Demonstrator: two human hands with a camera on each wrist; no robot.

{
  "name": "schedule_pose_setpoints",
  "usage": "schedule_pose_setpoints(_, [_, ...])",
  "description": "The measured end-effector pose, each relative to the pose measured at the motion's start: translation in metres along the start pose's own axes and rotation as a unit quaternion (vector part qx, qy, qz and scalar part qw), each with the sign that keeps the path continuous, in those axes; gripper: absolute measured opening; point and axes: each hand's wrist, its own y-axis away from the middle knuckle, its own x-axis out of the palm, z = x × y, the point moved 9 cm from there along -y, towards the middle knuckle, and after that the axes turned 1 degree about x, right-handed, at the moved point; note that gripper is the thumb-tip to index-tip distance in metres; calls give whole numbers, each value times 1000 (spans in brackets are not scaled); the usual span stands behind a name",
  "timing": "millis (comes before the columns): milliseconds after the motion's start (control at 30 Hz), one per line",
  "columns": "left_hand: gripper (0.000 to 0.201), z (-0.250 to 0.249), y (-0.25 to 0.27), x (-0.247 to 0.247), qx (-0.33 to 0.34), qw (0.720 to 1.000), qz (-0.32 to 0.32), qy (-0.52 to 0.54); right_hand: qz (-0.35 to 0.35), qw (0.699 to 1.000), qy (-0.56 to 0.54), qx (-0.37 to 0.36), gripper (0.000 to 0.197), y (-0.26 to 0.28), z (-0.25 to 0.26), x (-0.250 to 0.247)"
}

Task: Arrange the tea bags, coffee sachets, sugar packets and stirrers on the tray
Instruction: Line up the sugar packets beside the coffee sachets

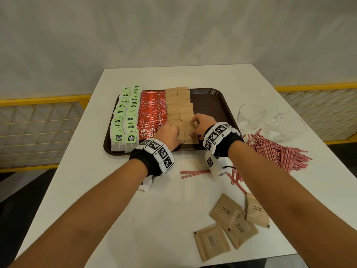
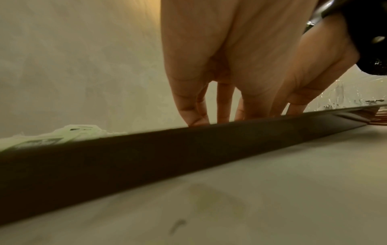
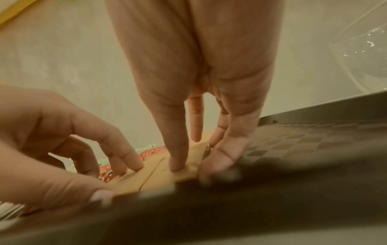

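A brown tray (image 1: 212,93) on the white table holds two columns of green-tagged tea bags (image 1: 125,117), red coffee sachets (image 1: 152,109) and two columns of brown sugar packets (image 1: 179,105). Both hands are at the near end of the sugar columns. My left hand (image 1: 168,132) rests its fingertips on the nearest left packet (image 3: 130,180). My right hand (image 1: 201,124) presses a straight finger on the nearest right packet (image 3: 159,174), its thumb against that packet's right edge. Striped stirrers (image 1: 278,151) lie piled right of the tray. The left wrist view shows the tray rim (image 2: 188,149) hiding my left hand's fingertips (image 2: 224,107).
Several loose brown sugar packets (image 1: 231,225) lie on the table's near right. Two stray stirrers (image 1: 195,173) lie just in front of the tray. Two clear glass bowls (image 1: 251,117) stand right of the tray. The tray's right third (image 3: 314,149) is bare.
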Motion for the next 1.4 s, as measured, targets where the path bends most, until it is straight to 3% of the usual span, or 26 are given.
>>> schedule_pose_setpoints(467, [35,-1,1,-1,12,1000,14,-1,-53,998,-14,1,38,-1,-4,-9])
schedule_pose_setpoints(667, [38,-11,24,-24,19,999,-10,45,-88,993,-65,-46,34,34,4,-32])
schedule_pose_setpoints(733, [38,-23,42,-37,45,996,-15,78,-67,990,-111,-58,32,54,4,-37])
schedule_pose_setpoints(833, [40,-35,78,-47,51,987,3,150,22,983,-162,-87,26,92,6,-30])
schedule_pose_setpoints(1000, [45,-52,134,-16,35,978,118,167,137,979,-97,-119,32,154,-6,-4])
schedule_pose_setpoints(1200, [55,-76,184,42,11,961,252,115,179,975,65,-112,40,188,-40,24])
schedule_pose_setpoints(1267, [62,-82,196,55,5,961,265,83,171,976,96,-99,40,195,-51,29])
schedule_pose_setpoints(1400, [71,-87,205,68,-34,966,246,64,171,970,147,-88,61,205,-59,37])
